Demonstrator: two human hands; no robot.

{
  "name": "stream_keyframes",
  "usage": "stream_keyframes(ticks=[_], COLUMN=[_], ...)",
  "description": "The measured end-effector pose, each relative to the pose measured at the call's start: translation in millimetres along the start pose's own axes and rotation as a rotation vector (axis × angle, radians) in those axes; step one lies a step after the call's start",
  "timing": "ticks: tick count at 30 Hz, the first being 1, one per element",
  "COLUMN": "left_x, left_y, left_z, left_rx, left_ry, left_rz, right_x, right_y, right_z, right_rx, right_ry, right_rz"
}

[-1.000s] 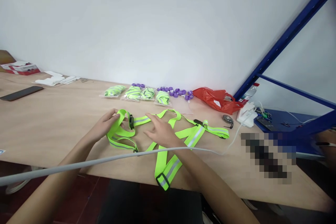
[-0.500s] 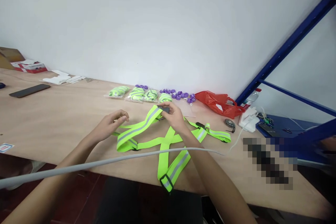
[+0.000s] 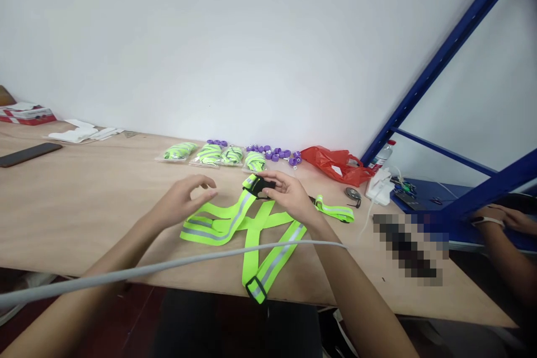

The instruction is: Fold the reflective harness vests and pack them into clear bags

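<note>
A neon-yellow reflective harness [image 3: 254,229] of crossed straps lies on the table before me, its lower end at the front edge. My right hand [image 3: 289,193] pinches a black buckle [image 3: 259,185] fixed to one strap and holds it slightly raised. To the left, my left hand [image 3: 184,198] hovers with fingers curved and apart, nothing between them; a strap passes just below its fingertips. A black slider [image 3: 255,289] sits on the harness's lower corner. Across the view, in front of my forearms, runs a grey-white cable [image 3: 168,263].
Several bagged reflective straps [image 3: 208,154] and purple rings [image 3: 277,152] line the wall. Right of them are a red plastic bag [image 3: 335,165], a tape measure [image 3: 352,194] and a white power strip [image 3: 380,185]. A blue metal frame [image 3: 444,61] and another person's hands [image 3: 499,217] are at the far right.
My right hand has turned the buckle so that it shows more plainly. My left hand has come a little closer to it. The view has shifted right, and another person's hands have appeared.
</note>
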State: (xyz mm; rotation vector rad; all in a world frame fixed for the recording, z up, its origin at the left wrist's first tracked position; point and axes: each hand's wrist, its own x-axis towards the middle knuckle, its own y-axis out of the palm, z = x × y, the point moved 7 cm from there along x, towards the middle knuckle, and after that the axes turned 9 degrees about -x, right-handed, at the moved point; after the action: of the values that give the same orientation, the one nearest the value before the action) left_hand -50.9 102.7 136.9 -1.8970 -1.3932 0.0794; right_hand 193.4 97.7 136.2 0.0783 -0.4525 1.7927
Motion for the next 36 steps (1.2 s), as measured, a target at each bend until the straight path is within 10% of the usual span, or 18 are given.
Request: stream_keyframes(ticks=[8, 16, 30, 36], left_x=[-4, -22, -16, -13], left_y=[51.1, 37.2, 38.9, 15.0], left_z=[-31, -39, -48, -42], left_rx=[-0.223, -0.15, -0.192, -0.408], left_ry=[-0.09, 0.083, 0.087, 0.142], left_rz=[0.115, -0.082, -0.144, -0.278], right_x=[-6, -43, -60, -35], right_y=[10, 59, 49, -46], right_z=[10, 13, 5, -58], right_rx=[0.156, 0.116, -0.403, -1.064], right_ry=[-0.043, -0.096, -0.239, 0.064], right_rz=[-0.204, -0.071, 0.182, -0.102])
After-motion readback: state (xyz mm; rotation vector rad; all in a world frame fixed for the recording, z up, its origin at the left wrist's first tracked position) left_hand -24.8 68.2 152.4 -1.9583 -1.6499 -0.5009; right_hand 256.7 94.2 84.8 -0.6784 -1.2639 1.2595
